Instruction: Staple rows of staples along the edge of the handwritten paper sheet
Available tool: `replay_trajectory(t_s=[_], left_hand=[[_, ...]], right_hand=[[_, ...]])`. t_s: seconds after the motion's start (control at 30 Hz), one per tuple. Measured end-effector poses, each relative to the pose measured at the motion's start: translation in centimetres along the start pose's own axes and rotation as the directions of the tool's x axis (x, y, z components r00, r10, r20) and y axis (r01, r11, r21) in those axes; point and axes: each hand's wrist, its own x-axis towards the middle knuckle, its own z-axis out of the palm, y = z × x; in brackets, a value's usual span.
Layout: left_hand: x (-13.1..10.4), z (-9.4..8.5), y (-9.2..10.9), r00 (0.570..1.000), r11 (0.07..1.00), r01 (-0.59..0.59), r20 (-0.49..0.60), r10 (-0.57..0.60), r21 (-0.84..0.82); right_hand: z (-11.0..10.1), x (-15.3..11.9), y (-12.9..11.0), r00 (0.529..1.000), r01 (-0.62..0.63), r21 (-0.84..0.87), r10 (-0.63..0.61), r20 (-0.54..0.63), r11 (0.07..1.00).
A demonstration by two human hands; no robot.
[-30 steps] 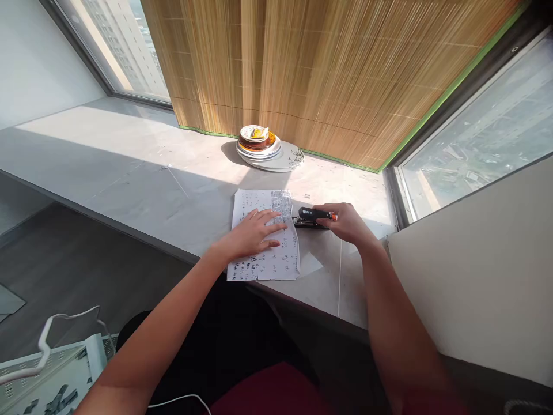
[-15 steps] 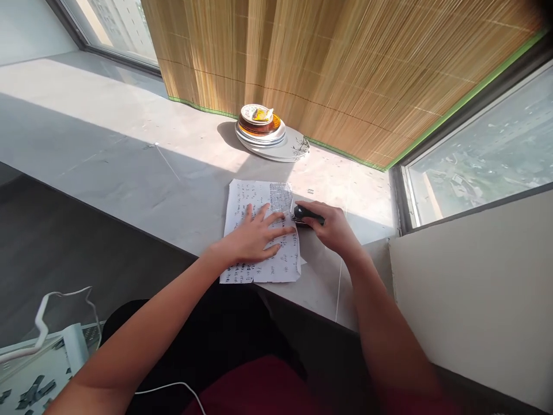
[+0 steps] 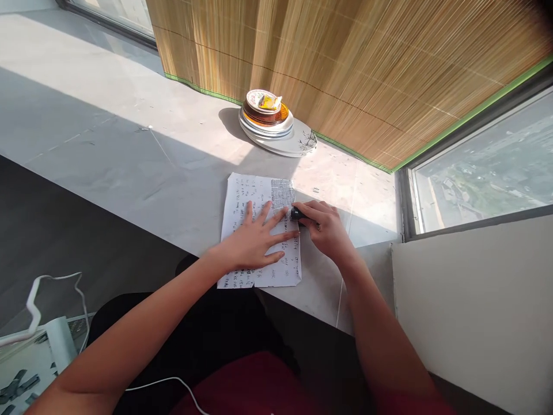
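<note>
Sheets of paper [image 3: 242,202] covered in handwriting lie at the front edge of the stone ledge, the lower edge reaching slightly past it. My left hand [image 3: 254,239] rests flat on the paper with its fingers spread. At the paper's right edge, my right hand [image 3: 326,227] is wrapped round a small black stapler [image 3: 297,213]. The stapler's nose sits over that edge, close to my left fingertips. Most of its body is hidden under my right fingers.
Behind the paper stands a stack of plates [image 3: 268,124] with a small yellow packet [image 3: 268,102] on top. A bamboo blind [image 3: 328,63] hangs behind. Loose staples [image 3: 315,189] lie right of the paper. A white cable [image 3: 173,379] crosses my lap.
My right hand has closed further over the stapler and pressed it down at the paper's edge. My left hand stays spread on the paper. The view has shifted slightly.
</note>
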Motion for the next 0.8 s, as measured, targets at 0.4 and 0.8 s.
replay_trajectory(t_s=[0.4, 0.8], left_hand=[[0.3, 0.5, 0.0, 1.000, 1.000, 0.000, -0.029, 0.000, -0.005], [0.2, 0.6, 0.0, 1.000, 1.000, 0.000, -0.031, 0.000, 0.005]], right_hand=[[-0.1, 0.2, -1.0, 1.000, -0.022, -0.041, 0.023, 0.012, 0.999], [0.0, 0.1, -1.2, 0.999, -0.047, -0.073, 0.049, 0.015, 0.996]])
